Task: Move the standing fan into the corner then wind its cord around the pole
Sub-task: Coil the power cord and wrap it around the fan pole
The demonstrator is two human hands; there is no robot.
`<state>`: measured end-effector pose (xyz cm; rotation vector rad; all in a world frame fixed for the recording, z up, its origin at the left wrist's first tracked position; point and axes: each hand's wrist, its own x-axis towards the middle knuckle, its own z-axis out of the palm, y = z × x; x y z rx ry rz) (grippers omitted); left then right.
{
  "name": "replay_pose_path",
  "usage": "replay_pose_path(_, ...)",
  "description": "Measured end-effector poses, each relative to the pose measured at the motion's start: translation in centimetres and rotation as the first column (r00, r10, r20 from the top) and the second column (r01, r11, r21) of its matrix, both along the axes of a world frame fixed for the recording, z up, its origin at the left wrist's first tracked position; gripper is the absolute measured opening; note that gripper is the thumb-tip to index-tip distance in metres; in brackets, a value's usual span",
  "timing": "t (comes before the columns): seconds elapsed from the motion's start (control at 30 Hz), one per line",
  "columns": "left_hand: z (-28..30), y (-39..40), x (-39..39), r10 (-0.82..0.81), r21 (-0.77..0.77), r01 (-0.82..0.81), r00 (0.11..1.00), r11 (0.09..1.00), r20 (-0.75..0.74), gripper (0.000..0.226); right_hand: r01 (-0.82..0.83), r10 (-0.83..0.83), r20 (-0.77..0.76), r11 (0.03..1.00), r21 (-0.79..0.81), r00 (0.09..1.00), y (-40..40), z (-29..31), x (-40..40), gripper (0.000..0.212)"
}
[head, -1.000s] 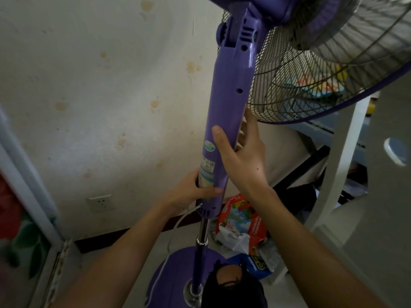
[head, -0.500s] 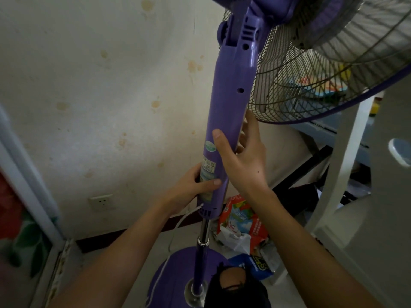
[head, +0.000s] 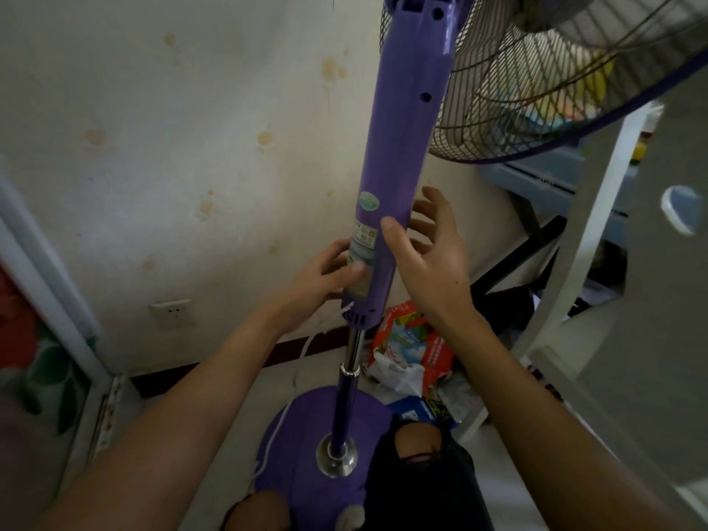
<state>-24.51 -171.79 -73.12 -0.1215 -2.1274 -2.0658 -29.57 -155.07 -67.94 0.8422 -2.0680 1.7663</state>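
The left hand point(head: 323, 277) was wrapped around the lower end of the fan's purple column point(head: 402, 147), fingers behind it and the thumb pressed flat on the printed label point(head: 362, 251) at the front. It sat at much the same height on the column as half a second before, with the thumb now further across the label.

The right hand point(head: 433, 258) had changed most. Earlier it gripped the column just above the left hand, thumb in front and fingers curled round the back. Now its fingers were spread and lifted off to the right of the column, palm open; only the thumb tip seemed to touch the column's edge, just above the left thumb.

Below the left hand's grip, the column ended in a vented collar, and the chrome and purple pole point(head: 350, 381) ran down from it to the round purple base point(head: 302, 435) on the floor. The white cord point(head: 302, 354) left the collar just under the left hand, hung down past the pole's left side and curved along the base's left edge; it was not wound on the pole.

Above and to the right of both hands was the wire fan head point(head: 555, 82), closer in view than before. Behind the left hand stood the stained wall point(head: 172, 128), with a socket point(head: 172, 312) lower left of the grip.
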Motion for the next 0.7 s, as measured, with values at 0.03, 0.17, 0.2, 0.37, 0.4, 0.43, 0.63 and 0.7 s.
replay_pose_path(0.03, -0.2, -0.3, 0.1, 0.020, -0.023, -0.019, 1.000, 1.000, 0.017, 0.057, 0.048, -0.048, -0.009, 0.999, -0.003, 0.999, 0.2, -0.3, 0.1, 0.063)
replay_pose_path(0.17, -2.1, -2.5, 1.7, 0.118, -0.043, -0.114, 0.987, 0.993, 0.109, 0.064, 0.103, -0.108, -0.137, 0.994, -0.046, 0.985, 1.0, -3.4, 2.2, 0.024)
replay_pose_path(0.2, -3.2, -3.2, 2.5, 0.145, -0.040, -0.141, 0.979, 0.989, 0.141, 0.064, 0.059, -0.063, -0.169, 0.998, -0.032, 0.984, 0.9, -4.7, 3.0, 0.014)
replay_pose_path(0.37, -8.3, -6.3, 5.6, 0.240, -0.100, -0.222, 0.936, 0.970, 0.256, 0.056, -0.103, 0.124, -0.219, 0.989, 0.107, 0.968, 0.0, -8.6, 5.2, 0.007)
replay_pose_path(0.4, -9.0, -6.7, 6.1, 0.262, -0.094, -0.245, 0.924, 0.965, 0.280, 0.051, -0.124, 0.147, -0.201, 0.984, 0.125, 0.968, -0.1, -9.0, 5.4, 0.006)
replay_pose_path(0.43, -9.5, -7.0, 6.6, 0.280, -0.082, -0.268, 0.910, 0.960, 0.307, 0.046, -0.146, 0.172, -0.183, 0.978, 0.147, 0.968, -0.2, -9.4, 5.5, 0.004)
replay_pose_path(0.63, -12.9, -7.1, 10.8, 0.374, -0.115, -0.365, 0.802, 0.924, 0.465, 0.020, -0.394, 0.440, 0.003, 0.803, 0.448, 0.898, -0.3, -12.4, 6.3, 0.009)
replay_pose_path(0.7, -14.5, -6.6, 12.4, 0.412, -0.176, -0.373, 0.790, 0.911, 0.454, 0.023, -0.466, 0.525, 0.036, 0.721, 0.513, 0.851, -0.8, -14.2, 6.7, 0.006)
